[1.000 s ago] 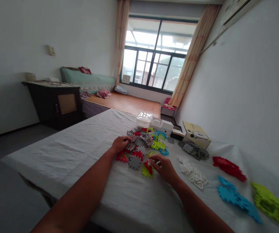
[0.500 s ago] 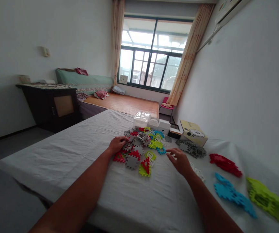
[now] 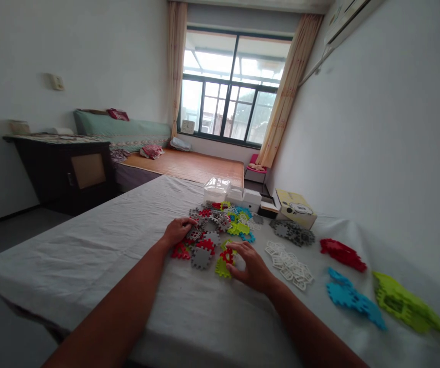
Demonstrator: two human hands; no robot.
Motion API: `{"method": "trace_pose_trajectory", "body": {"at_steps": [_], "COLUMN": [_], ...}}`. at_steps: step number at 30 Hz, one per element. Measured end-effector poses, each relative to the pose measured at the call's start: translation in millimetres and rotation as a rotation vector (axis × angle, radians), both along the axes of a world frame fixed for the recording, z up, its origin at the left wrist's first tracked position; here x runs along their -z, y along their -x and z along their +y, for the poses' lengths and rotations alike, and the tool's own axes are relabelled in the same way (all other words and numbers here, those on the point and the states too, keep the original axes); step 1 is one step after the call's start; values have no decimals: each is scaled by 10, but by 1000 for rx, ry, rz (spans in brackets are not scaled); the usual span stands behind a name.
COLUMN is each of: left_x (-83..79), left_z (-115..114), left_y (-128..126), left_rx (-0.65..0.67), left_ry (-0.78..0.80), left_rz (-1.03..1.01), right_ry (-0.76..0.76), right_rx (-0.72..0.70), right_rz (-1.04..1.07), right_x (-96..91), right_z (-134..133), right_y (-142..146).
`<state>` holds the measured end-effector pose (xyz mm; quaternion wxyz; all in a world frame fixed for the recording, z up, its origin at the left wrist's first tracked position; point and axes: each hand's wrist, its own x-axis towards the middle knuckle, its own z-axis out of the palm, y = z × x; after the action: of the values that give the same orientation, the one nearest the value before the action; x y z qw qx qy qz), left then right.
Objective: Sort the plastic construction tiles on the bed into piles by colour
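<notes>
A mixed heap of toothed plastic tiles in grey, red, green, blue and white lies mid-table on a white cloth. My left hand rests at the heap's left edge, fingers curled on grey and red pieces there. My right hand lies over the near side of the heap, fingers bent down onto a red tile and a green tile. Sorted groups lie to the right: white tiles, grey tiles, red tiles, blue tiles, green tiles.
A clear plastic tub, white boxes and a yellow cardboard box stand at the table's far end. Beyond are a dark cabinet, a low bed and a window. A wall runs along the right.
My right hand went from the near tiles out to the white group on the right, then came back to the red and green tiles. My left hand stayed at the heap's left edge.
</notes>
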<state>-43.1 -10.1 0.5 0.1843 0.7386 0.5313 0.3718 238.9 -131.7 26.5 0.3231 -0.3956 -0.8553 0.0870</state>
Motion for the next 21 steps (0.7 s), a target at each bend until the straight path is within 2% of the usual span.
{"method": "trace_pose_trajectory", "body": {"at_steps": [5, 9, 11, 14, 17, 19, 21], "left_x": [-10, -33, -44, -61, -69, -62, -47], "left_z": [9, 7, 9, 5, -4, -2, 10], "left_y": [13, 21, 19, 5, -7, -4, 7], "left_rx": [14, 9, 3, -13, -34, -38, -35], "left_ry": [18, 34, 26, 10, -7, -16, -26], "left_rz": [-35, -33, -9, 33, 66, 75, 76], "right_ry": [-5, -46, -60, -39, -8, -1, -1], "right_rx": [81, 163, 273, 572, 894, 1036, 1127], "right_rz": [37, -4, -18, -28, -75, -118, -160], "right_x": [-160, -222, -217, -189, -155, -130, -106], "right_z": [-160, -413, -496, -490, -359, -229, -77], "right_y": [-77, -475, -860, -1625, -2412, -2832, -3129]}}
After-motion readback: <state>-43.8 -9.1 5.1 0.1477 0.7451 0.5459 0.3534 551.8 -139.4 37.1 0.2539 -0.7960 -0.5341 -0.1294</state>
